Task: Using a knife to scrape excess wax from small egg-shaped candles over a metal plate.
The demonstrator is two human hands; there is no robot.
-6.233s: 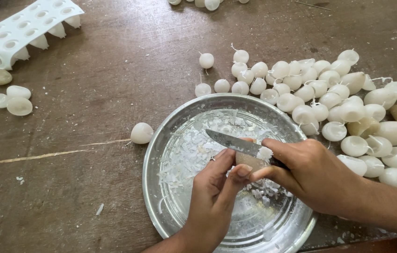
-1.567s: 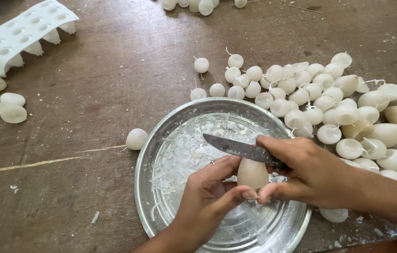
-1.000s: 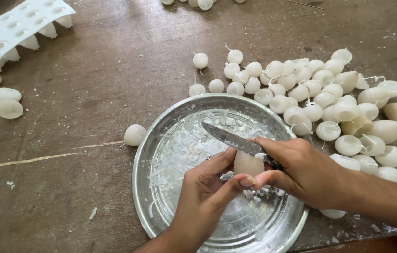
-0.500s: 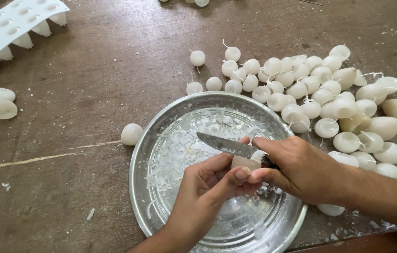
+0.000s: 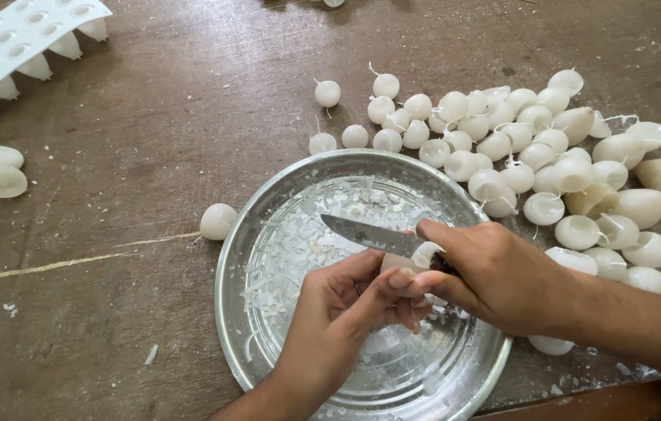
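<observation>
**Trimming a wax ball over the pan**

While the left hand (image 5: 346,312) pinched a small white wax ball (image 5: 404,261) above the metal pan (image 5: 268,327), the right hand (image 5: 494,273) clenched a knife (image 5: 369,234) against it. Shallow, outward strokes seemed wisest, letting shavings drop inside the pan.

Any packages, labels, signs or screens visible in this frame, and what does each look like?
No labels, signs or screens show.
The nearest thing to a package: a white plastic mould tray, top left corner of the wooden table, rectangular, with rows of round cavities, partly cut off by the frame edge.
</observation>
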